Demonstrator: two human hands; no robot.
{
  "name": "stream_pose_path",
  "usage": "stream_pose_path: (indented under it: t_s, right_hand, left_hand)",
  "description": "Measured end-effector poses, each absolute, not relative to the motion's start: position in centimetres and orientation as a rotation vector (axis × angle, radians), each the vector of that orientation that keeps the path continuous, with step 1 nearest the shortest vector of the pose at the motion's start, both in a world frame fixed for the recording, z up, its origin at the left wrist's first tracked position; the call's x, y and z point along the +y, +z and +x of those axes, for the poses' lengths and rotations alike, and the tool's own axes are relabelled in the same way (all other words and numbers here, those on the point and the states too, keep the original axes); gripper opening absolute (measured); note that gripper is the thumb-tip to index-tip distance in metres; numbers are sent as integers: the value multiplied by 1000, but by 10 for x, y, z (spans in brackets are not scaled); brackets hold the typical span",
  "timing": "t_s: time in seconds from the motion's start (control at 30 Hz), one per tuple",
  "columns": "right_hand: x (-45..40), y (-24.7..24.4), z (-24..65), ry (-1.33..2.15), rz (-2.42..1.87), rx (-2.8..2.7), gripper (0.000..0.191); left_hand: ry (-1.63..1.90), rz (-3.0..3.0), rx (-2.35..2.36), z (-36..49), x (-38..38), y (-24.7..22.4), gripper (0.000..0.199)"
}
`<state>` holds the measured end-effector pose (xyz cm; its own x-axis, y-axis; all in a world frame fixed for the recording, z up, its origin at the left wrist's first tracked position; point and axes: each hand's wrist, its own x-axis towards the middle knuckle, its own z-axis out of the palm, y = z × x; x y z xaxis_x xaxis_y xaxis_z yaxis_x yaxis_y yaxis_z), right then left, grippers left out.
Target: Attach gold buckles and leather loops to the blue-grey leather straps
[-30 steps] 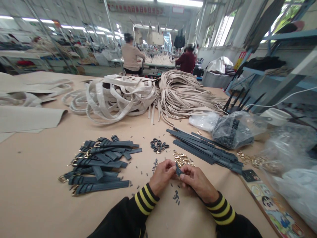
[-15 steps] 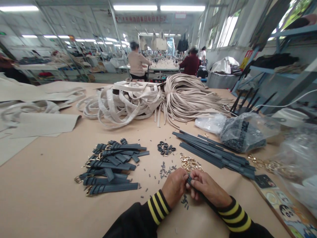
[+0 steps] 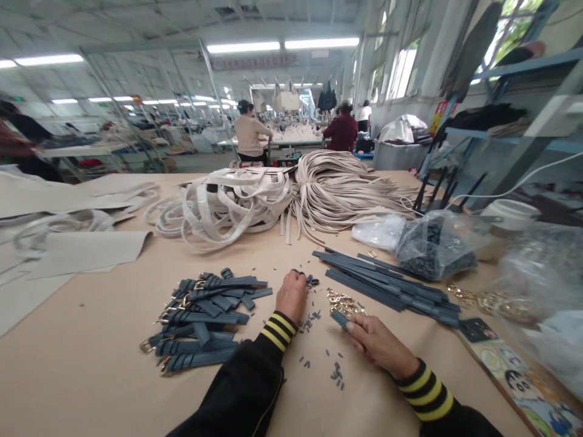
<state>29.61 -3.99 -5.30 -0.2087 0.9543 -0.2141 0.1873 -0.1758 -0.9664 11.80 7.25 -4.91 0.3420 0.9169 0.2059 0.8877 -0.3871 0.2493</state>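
My left hand reaches forward onto a small cluster of dark loops on the tan table; its fingers are curled over them, so any grip is hidden. My right hand holds a short dark blue strap piece by its end, just in front of a heap of small gold buckles. A pile of finished dark blue straps with gold buckles lies to the left. A row of plain dark blue straps lies to the right.
Tiny dark bits dot the table near my hands. Beige strap bundles and cream handles fill the far side. Plastic bags of hardware and a printed card sit right. Two people work at a distant table.
My hands, which held the strap piece together, have parted. The left hand moved forward to the dark loops; the right hand keeps the strap piece. The view tilted up slightly.
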Motion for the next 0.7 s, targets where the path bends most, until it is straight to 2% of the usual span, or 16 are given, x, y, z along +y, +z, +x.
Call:
stream_pose_path:
  t_s: [0.17, 0.27, 0.3, 0.5, 0.7]
  right_hand:
    - [-39, -49, 294, 1342, -1376, -1425, 25]
    - [-40, -47, 292, 1327, -1380, -1415, 23]
    - [-40, -46, 292, 1341, -1374, -1407, 22]
    - [-40, -42, 290, 1282, -1317, -1419, 21]
    - [-41, -41, 289, 1169, -1360, -1434, 18]
  left_hand:
    - [660, 2464, 1589, 119, 63, -56, 7]
    - [833, 2135, 1426, 120, 47, -54, 2]
    - [848, 1944, 1347, 122, 41, -54, 6]
    - [740, 847, 858, 133, 14, -51, 23]
    - [729, 613, 713, 133, 14, -54, 21]
